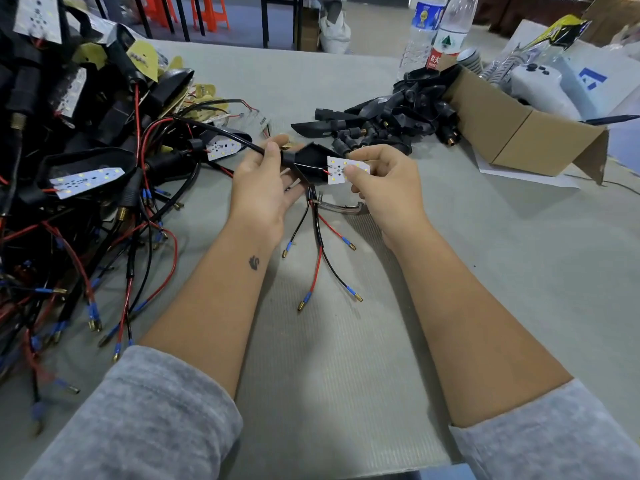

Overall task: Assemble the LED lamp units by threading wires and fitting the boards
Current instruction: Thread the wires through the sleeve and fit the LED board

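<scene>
Hands at frame centre share one lamp unit: left hand [263, 188] grips its black housing [308, 159], right hand [377, 178] pinches its white LED board [341, 171]; four terminal-tipped wires [317, 268] dangle below.

Left hand [263, 183] is gripping the black housing [310, 157], thumb lying on top. Right hand [377, 181], just right of the housing, is pinching the LED board [341, 171]. Both forearms are extending bare from grey sleeves.
</scene>
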